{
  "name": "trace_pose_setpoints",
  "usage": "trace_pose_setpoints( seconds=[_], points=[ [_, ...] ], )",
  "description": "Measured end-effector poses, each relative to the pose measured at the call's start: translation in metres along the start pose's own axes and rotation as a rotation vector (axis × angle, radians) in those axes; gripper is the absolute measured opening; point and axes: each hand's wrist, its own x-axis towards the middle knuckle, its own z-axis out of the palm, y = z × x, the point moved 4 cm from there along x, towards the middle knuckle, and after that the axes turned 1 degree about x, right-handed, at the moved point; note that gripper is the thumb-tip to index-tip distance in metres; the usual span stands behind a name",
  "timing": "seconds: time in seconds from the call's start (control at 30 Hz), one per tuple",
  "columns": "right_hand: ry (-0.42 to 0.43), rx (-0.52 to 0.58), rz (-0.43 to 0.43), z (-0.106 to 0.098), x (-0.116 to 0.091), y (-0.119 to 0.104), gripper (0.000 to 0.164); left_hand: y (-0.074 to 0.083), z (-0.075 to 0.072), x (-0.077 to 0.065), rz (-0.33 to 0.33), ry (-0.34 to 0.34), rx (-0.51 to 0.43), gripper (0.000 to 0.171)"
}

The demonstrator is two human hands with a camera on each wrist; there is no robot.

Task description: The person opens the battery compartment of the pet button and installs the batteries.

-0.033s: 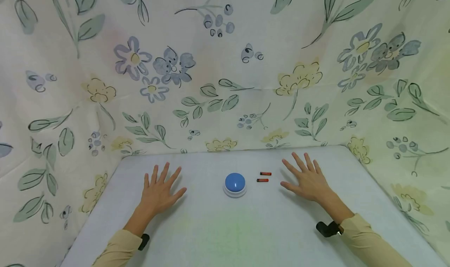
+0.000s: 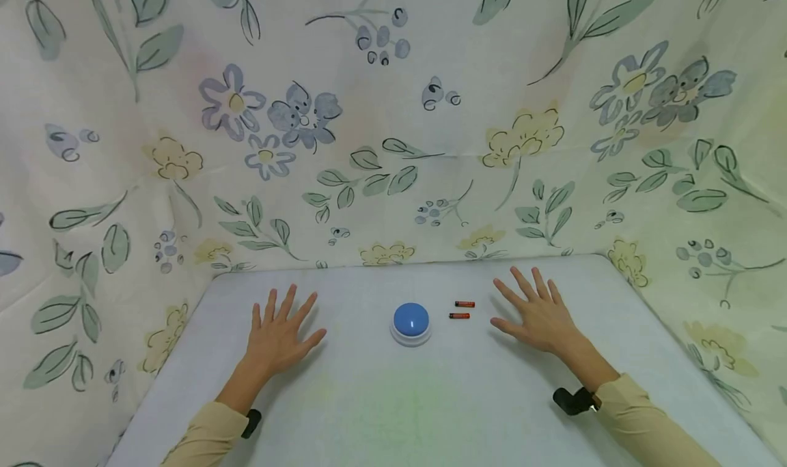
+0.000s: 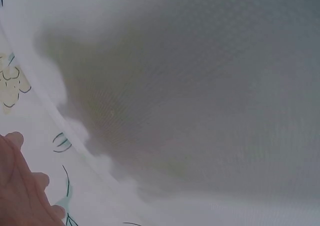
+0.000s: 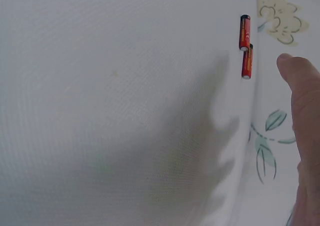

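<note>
My left hand (image 2: 274, 338) is palm down over the left part of the white table, fingers straight and spread, holding nothing. On the other side my right hand (image 2: 541, 319) is spread the same way, with nothing in it. Between them sits a round push button (image 2: 411, 320) with a blue domed top and a white base. Two small red and black batteries lie just right of it, a farther battery (image 2: 464, 304) and a nearer battery (image 2: 459, 315); my right hand is nearest to them. The right wrist view shows both batteries beyond the hand's shadow, near my thumb (image 4: 300, 76).
The white table (image 2: 393, 405) has its back edge against a hanging floral cloth (image 2: 393, 180), which also runs along the left and right sides. A black wrist camera mount (image 2: 573, 401) sticks out by the right sleeve, another (image 2: 251, 423) by the left.
</note>
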Motion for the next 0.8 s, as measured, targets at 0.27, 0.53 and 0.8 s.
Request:
trace_pose_setpoints(
  seconds=[0.27,0.53,0.8],
  points=[
    [-0.014,0.03,-0.003,0.0,-0.003,0.0,0.086,-0.003,-0.001,0.0,0.028,0.042,-0.079,0.076],
    [0.079,0.351,-0.079,-0.01,-0.007,0.005,0.069,-0.003,-0.017,0.005,0.106,-0.009,-0.463,0.045],
    [0.127,0.762,-0.07,-0.005,-0.014,0.012,0.038,-0.002,-0.017,0.002,0.121,-0.106,-0.735,0.029]
  ],
)
